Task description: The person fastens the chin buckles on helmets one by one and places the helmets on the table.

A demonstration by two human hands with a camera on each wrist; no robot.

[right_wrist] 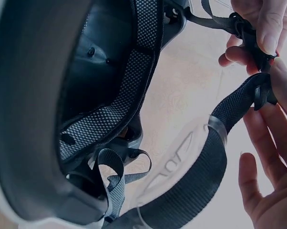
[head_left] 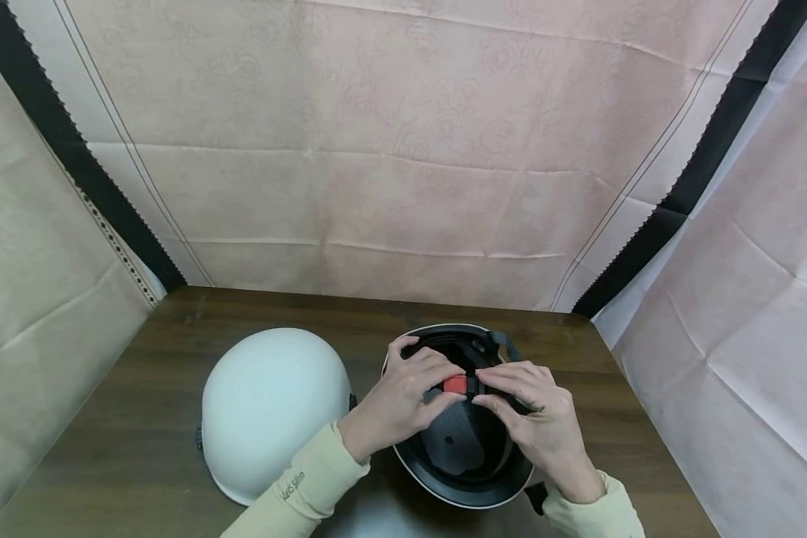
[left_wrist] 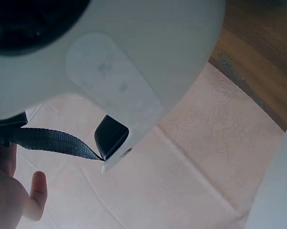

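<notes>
A white helmet (head_left: 467, 502) with a black lining lies upturned on the table. Above its opening, my left hand (head_left: 403, 400) pinches the red-and-black chin strap buckle (head_left: 454, 384). My right hand (head_left: 545, 411) pinches the black end of the strap at the buckle's other side. Seen from the right wrist, the two buckle parts meet at the fingertips; whether they are locked together I cannot tell. The wide black chin strap (right_wrist: 181, 205) carries a clear chin pad (right_wrist: 172, 162). In the left wrist view, a black strap (left_wrist: 57, 142) runs from a white shell towards the left hand.
A second white helmet (head_left: 276, 411) stands dome up to the left, close to the left forearm. Both rest on a dark wooden table (head_left: 134, 418). Pale patterned cloth (head_left: 376, 187) rises behind the table and along both sides.
</notes>
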